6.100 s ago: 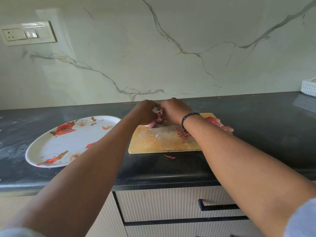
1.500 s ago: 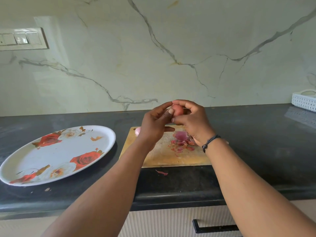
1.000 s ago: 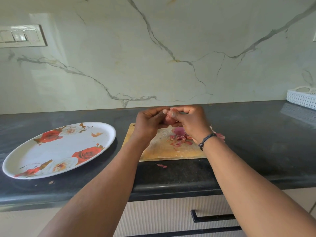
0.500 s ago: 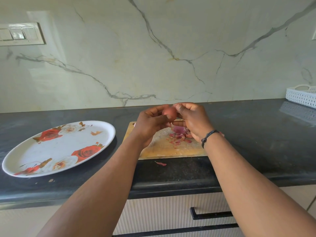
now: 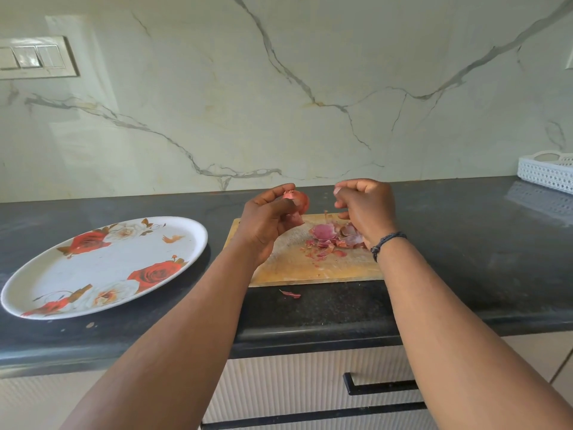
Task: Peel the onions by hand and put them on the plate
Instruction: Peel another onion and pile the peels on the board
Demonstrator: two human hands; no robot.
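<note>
Dark counter, mid-frame: left hand [image 5: 266, 223] grips an onion [image 5: 300, 202]; right hand [image 5: 366, 209] curled, apparently holding nothing.
Loose peel could slip the onion off the board [image 5: 291, 268], missing the plate [image 5: 102, 265] at left.

No readable text anywhere

We find no words, brands or numbers; the plate [image 5: 102, 268] in the left of the frame carries only printed roses, no lettering.
</note>
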